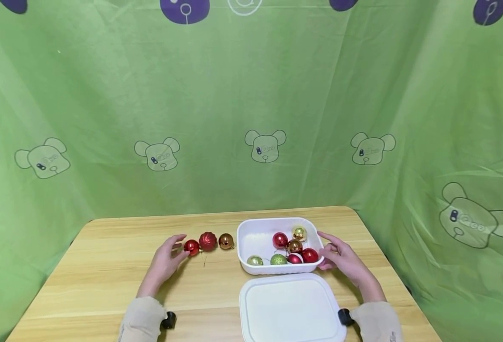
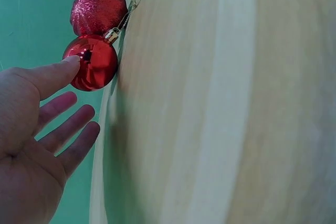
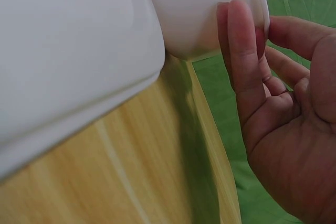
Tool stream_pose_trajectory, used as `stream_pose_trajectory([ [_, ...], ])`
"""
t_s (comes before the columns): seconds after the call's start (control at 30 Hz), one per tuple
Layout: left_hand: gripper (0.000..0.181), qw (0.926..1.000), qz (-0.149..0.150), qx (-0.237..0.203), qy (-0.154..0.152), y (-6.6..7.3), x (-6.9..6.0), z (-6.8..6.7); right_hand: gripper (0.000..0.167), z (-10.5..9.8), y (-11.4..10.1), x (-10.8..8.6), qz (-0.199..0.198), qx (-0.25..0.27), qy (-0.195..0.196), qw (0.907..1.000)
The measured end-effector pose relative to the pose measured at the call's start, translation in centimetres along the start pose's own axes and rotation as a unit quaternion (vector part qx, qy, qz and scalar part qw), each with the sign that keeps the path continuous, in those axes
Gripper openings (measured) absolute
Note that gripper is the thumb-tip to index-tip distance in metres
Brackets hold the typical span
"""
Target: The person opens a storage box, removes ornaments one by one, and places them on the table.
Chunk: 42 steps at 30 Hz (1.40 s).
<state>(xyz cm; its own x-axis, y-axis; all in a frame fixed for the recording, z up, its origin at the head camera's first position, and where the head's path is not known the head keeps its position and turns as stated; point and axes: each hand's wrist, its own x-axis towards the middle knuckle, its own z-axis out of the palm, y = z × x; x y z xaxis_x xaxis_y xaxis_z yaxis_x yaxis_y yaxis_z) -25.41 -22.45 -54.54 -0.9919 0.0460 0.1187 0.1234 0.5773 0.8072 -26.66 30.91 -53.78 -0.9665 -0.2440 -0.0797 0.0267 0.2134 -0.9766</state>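
My left hand (image 1: 166,261) is beside the shiny red ball (image 1: 192,247), its thumb at the ball's near side in the left wrist view, the other fingers spread apart. Right of that ball lie a ridged dark red ball (image 1: 207,241) and a bronze ball (image 1: 226,241). A white box (image 1: 256,270) holds several red, green, gold and bronze balls, mostly toward its right and near sides. At the box's right end is my right hand (image 1: 345,260), fingers and thumb against the wall; the right wrist view (image 3: 289,103) shows them fairly straight.
A white lid (image 1: 292,308) lies flat on the wooden table (image 1: 208,294), just in front of the box. Green cloth with bear-head drawings (image 1: 265,147) hangs behind the table and along both sides.
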Motion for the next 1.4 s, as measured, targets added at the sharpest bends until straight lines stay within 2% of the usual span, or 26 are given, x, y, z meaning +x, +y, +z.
stream_pose_trajectory([
  [0.17, 0.060, 1.0000, 0.001, 0.006, -0.002, 0.0, -0.2, -0.1, 0.069, 0.0, -0.2, -0.2, -0.014, 0.009, -0.011, 0.9998],
  [0.37, 0.058, 0.9998, 0.016, 0.012, 0.002, 0.2, -0.3, 0.0, 0.069, -0.1, -0.4, -0.4, -0.011, 0.010, -0.009, 0.9999],
  [0.97, 0.059, 0.9992, 0.027, 0.028, 0.005, 0.9, -0.4, 0.1, 0.070, -0.2, -0.1, -0.1, -0.004, 0.008, -0.006, 0.9999],
  [1.07, 0.059, 0.9987, 0.037, 0.035, 0.009, 1.3, -0.3, 0.1, 0.070, -0.2, -0.1, -0.1, -0.008, 0.005, -0.011, 0.9999],
  [1.2, 0.059, 0.9981, 0.046, 0.037, 0.013, 2.5, -0.1, 0.5, 0.070, -0.2, 0.0, 0.0, -0.006, 0.003, -0.008, 0.9999],
  [1.4, 0.055, 0.9947, 0.084, 0.056, 0.021, 4.9, 0.0, 2.1, 0.069, -0.1, 0.0, 0.0, -0.008, 0.002, -0.007, 0.9999],
])
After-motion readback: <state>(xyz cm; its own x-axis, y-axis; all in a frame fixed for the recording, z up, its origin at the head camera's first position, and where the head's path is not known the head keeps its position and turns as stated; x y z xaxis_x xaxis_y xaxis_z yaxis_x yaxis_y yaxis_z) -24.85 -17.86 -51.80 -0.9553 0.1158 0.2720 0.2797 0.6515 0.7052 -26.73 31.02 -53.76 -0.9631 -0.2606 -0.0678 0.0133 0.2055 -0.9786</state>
